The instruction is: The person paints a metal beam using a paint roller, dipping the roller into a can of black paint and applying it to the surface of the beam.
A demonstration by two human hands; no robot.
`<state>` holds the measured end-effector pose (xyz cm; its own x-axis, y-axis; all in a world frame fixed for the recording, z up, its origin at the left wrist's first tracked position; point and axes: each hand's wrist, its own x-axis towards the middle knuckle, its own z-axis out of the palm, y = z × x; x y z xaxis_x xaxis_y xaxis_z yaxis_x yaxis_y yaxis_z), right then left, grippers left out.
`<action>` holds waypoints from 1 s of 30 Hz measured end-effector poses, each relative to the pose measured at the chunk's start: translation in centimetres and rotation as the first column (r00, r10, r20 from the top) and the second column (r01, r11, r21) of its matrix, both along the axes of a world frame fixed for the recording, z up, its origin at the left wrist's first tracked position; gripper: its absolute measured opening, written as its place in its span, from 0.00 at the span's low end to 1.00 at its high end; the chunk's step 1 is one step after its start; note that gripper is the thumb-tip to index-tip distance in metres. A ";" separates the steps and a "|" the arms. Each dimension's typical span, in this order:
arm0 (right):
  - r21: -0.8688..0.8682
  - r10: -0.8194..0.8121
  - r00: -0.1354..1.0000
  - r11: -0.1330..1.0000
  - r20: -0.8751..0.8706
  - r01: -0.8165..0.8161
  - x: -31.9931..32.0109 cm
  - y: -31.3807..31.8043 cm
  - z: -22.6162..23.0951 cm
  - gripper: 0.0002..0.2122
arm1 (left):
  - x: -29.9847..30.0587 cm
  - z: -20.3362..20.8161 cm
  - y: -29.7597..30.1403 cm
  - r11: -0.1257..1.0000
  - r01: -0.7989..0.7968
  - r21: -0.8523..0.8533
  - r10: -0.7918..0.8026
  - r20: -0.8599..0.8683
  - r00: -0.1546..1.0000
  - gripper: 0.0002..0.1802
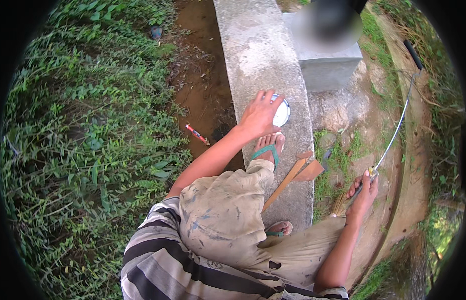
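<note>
The green plants (88, 135) fill my whole left side, and to the right of them a rough concrete ledge (263, 45) runs from near to far, with a grey block (330, 75) at its far right. My paint-marked trousers (218, 215) lie nearest me. Off to the right, a long thin metal rod (394, 135) slants away to a black sleeve at its far end. Its near end meets my right hand (363, 195), whose fingers are curled closed around the grip, thumb laid along the top. My left hand (259, 114) reaches out over the ledge, fingers bent and a little apart, the tips hooked over the far side of a round white tin (281, 116) and the thumb by its near edge, so the tin sits under and just right of my palm. I cannot tell how hard I press. Just nearer than the tin is my foot in a green sandal (265, 151), with a brown flat piece (309, 171) and a narrow strip (282, 186) to its right, also on the ledge. Smallest is a red tube (198, 134), lying on the left by the plants.
</note>
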<state>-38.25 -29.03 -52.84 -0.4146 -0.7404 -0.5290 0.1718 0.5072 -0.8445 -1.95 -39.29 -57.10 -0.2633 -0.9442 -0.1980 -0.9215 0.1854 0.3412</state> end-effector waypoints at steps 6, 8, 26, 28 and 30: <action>-0.049 0.024 0.999 0.999 0.032 -0.022 1.1 -0.1 0.5 0.12 | 0.0 -0.1 1.2 0.997 0.071 0.023 -0.072 0.014 0.997 0.54; -0.039 0.034 0.999 0.999 0.018 -0.033 1.4 -0.3 0.6 0.12 | 0.2 -0.1 1.5 0.997 0.073 -0.006 -0.073 -0.002 0.997 0.54; -0.053 0.027 0.996 0.998 0.090 -0.022 1.3 -0.9 0.2 0.10 | 7.3 -0.3 -2.5 0.848 0.042 0.528 0.387 -0.672 0.631 0.52; -0.046 0.026 0.995 0.999 0.101 -0.022 1.5 -0.9 0.3 0.10 | 9.5 -2.5 -2.9 0.772 -0.033 0.634 0.602 -0.715 0.355 0.51; -0.035 0.026 0.994 0.999 0.110 -0.022 1.6 -1.0 0.3 0.10 | 10.3 -5.5 -2.8 0.713 -0.066 0.698 0.700 -0.714 0.017 0.44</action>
